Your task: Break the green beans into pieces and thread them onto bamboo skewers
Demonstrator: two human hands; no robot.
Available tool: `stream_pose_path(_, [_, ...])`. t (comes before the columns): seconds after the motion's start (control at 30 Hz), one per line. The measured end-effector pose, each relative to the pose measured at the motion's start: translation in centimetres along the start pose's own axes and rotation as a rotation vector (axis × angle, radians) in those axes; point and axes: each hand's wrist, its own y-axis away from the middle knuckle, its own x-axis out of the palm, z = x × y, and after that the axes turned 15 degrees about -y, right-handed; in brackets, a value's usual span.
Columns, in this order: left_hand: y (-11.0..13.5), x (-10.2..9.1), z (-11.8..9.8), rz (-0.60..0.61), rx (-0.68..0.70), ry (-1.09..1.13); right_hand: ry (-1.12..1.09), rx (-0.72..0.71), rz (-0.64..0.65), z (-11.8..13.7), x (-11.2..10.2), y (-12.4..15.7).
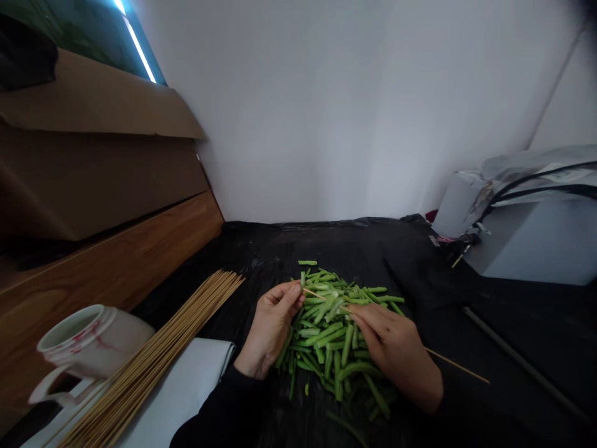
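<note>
Over a heap of cut green beans (pixel 331 354), my left hand (pixel 275 320) pinches a short green bean piece (pixel 303 279) between thumb and fingers. My right hand (pixel 396 345) is closed around a thin wooden skewer (pixel 457 364), whose long end sticks out behind the hand to the right. The skewer's tip reaches left to the bean piece in my left hand; whether it has pierced the piece I cannot tell. Near the right fingertips, bean pieces lie at the skewer, and I cannot make out whether they are threaded on it.
A large bundle of skewers (pixel 172 348) lies at the left on folded white material (pixel 205 361), beside a white mug (pixel 88 342). Black sheeting (pixel 280 242) covers the table. A cardboard box (pixel 102 168) stands at the left, a grey-white box (pixel 545 236) at the right.
</note>
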Motion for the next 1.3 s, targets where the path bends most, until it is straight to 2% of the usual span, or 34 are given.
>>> stream_pose_path(0.57, [0.4, 0.0, -0.2, 0.067, -0.041, -0.003, -0.137, 0.032, -0.066, 1.0, 0.2, -0.3])
stream_pose_path(0.83, [0.5, 0.1, 0.3, 0.087, 0.016, 0.038, -0.203, 0.117, -0.060, 0.9, 0.2, -0.3])
stream_pose_path(0.97, [0.5, 0.3, 0.5, 0.070, 0.045, 0.030, -0.167, 0.069, -0.075, 0.9, 0.2, -0.2])
stream_pose_path(1.13, [0.6, 0.3, 0.6, 0.110, 0.039, 0.029, -0.064, -0.024, -0.050, 0.7, 0.2, 0.1])
stream_pose_path(1.3, [0.9, 0.6, 0.7, 0.151, 0.024, -0.002, -0.148, -0.021, -0.052, 1.3, 0.0, -0.4])
